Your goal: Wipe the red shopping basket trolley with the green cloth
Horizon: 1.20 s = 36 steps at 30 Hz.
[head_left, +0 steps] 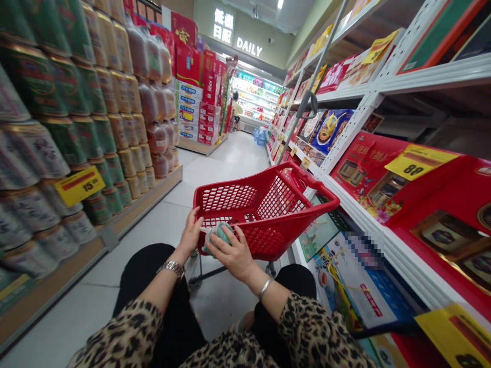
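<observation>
My R hand (229, 251) is clenched round a small green-and-white wrapped pack (218, 236), fingers over its top, at the near end of a red plastic wheeled shopping cart (245, 180) at 12 o'clock. L hand (191, 234) half-curled just beside the pack; can't tell if it grips pack or cart rim. Silver metal wristwatch (171, 268) on L wrist, thin silver bangle (264, 288) on R. Tall stacks of green-and-gold cans (65, 143) at 10 o'clock, red gift boxes (429, 204) on white metal shelves (406, 245) at 2–3 o'clock.
</observation>
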Motion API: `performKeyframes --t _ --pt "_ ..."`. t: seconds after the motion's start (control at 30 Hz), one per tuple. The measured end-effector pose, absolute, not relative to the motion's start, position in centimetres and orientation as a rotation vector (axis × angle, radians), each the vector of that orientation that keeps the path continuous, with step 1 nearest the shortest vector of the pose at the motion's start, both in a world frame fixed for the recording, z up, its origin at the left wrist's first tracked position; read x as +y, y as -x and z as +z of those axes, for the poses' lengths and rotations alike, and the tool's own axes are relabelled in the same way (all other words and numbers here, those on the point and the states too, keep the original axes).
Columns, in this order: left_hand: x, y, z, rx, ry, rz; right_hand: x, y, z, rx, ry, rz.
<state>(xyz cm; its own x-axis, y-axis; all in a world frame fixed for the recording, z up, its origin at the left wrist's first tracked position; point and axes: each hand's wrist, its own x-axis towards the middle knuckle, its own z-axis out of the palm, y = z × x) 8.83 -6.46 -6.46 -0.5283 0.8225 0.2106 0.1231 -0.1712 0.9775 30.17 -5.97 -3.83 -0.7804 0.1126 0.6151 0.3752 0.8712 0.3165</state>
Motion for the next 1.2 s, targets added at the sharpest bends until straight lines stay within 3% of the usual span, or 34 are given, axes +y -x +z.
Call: performKeyframes --t 0.2,0.8,1.2 --pt "-6.5 -8.7 -6.9 1.546 -1.105 1.757 -4.1 -34.7 -4.8 -2.465 0.317 -0.599" --pt "-5.7 -8.4 -7.1 1.562 -1.054 1.770 -0.2 -50.2 -3.6 -2.328 1.153 -0.676" --pt "-6.2 -9.0 -6.4 1.550 -1.053 1.782 -5.6 -37.0 -5.6 -2.445 0.441 -0.540"
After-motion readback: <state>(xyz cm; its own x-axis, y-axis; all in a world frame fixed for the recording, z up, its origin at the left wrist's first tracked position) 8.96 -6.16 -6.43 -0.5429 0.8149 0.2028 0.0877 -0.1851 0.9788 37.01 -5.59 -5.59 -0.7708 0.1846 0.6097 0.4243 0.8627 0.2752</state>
